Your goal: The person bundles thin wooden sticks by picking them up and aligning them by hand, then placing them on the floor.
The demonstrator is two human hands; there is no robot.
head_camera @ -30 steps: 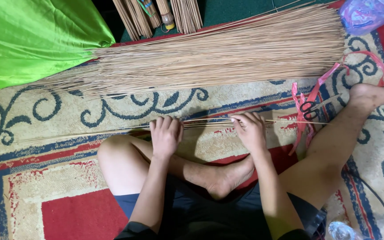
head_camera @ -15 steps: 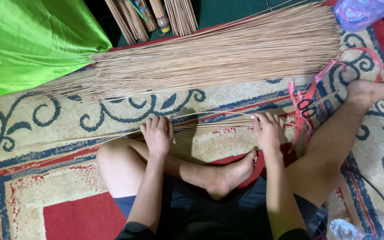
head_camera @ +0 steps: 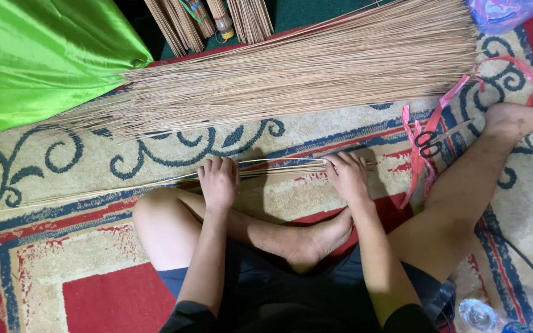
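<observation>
A thin bunch of long tan sticks [head_camera: 282,167] lies across the patterned carpet [head_camera: 50,246] just past my crossed legs, its tips trailing off to the left. My left hand [head_camera: 218,181] is closed over the bunch near its middle. Further right, my right hand [head_camera: 347,175] grips the same bunch by its thick end. One stick bows slightly upward between the two hands. A big pile of the same sticks [head_camera: 297,68] lies spread on the carpet further away.
Black-handled scissors [head_camera: 428,143] and pink ribbon strips [head_camera: 424,132] lie by my right shin. Bright green cloth [head_camera: 38,55] fills the top left. Tied stick bundles [head_camera: 211,21] rest at the top. A plastic bottle [head_camera: 485,316] sits bottom right, a plastic bag [head_camera: 504,12] top right.
My right hand slid right along the bunch, then came back left to the thick end. The stick ends that poked out to the right are now drawn in. The left hand stayed put.
</observation>
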